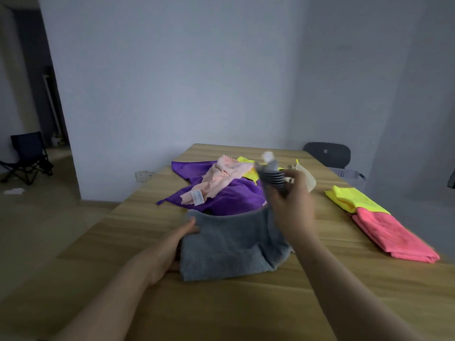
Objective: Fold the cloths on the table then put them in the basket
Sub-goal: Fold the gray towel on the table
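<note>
Fingers (283,190) pinching grey cloth (231,244), half-folded

Single head-worn wide-angle view, looking forward and down along the wooden table (246,303) from its near end, close over both forearms, facing the far wall (172,70), doorway (29,99) at left edge.
</note>
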Demonstrator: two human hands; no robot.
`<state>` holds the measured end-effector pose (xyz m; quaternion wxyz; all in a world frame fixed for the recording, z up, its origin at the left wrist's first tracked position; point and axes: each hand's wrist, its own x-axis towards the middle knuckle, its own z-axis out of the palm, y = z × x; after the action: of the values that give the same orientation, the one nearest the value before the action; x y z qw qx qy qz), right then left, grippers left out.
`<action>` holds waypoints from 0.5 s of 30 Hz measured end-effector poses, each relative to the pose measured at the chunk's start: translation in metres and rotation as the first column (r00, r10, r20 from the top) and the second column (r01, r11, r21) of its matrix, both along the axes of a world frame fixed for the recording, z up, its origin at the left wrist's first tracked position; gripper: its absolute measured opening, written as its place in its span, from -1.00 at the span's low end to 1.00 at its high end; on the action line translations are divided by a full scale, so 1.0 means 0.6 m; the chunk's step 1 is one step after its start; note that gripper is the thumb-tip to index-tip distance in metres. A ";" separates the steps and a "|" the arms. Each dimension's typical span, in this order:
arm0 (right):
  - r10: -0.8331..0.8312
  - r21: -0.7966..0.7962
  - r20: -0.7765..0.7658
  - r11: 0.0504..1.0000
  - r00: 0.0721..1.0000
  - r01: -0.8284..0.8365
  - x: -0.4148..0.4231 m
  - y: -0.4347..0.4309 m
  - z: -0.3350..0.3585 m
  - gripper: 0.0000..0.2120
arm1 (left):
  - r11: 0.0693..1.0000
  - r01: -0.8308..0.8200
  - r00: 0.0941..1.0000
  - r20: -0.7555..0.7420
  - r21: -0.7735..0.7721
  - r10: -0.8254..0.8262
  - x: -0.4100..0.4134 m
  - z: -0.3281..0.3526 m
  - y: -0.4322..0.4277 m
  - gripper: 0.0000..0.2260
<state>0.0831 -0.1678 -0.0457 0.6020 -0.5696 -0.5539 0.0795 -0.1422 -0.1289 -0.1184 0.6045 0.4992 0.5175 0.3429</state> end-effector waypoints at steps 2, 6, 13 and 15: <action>0.110 -0.100 0.131 0.990 0.985 -0.097 -0.058 -0.005 -0.016 -0.75 | 0.998 -0.067 0.998 -0.001 0.003 0.067 0.003 0.001 -0.001 -0.62; 0.313 -0.338 0.429 0.926 0.847 -0.171 -0.129 -0.020 -0.090 -0.78 | 0.997 -0.072 0.992 0.104 -0.043 0.076 0.008 0.005 0.002 -0.47; 0.511 -0.380 0.552 0.858 0.659 -0.347 -0.121 -0.032 -0.130 -0.68 | 0.989 -0.142 0.989 -0.036 0.028 0.143 0.013 0.010 -0.005 -0.85; 0.434 -0.355 0.612 0.898 0.661 -0.261 -0.105 -0.026 -0.126 -0.63 | 0.986 -0.154 0.985 -0.075 0.058 0.158 0.016 0.009 -0.004 -0.88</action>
<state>0.0200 -0.1834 -0.1212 0.2593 -0.5087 -0.8196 0.0463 -0.1324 -0.1314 -0.1130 0.5415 0.4860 0.5696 0.3823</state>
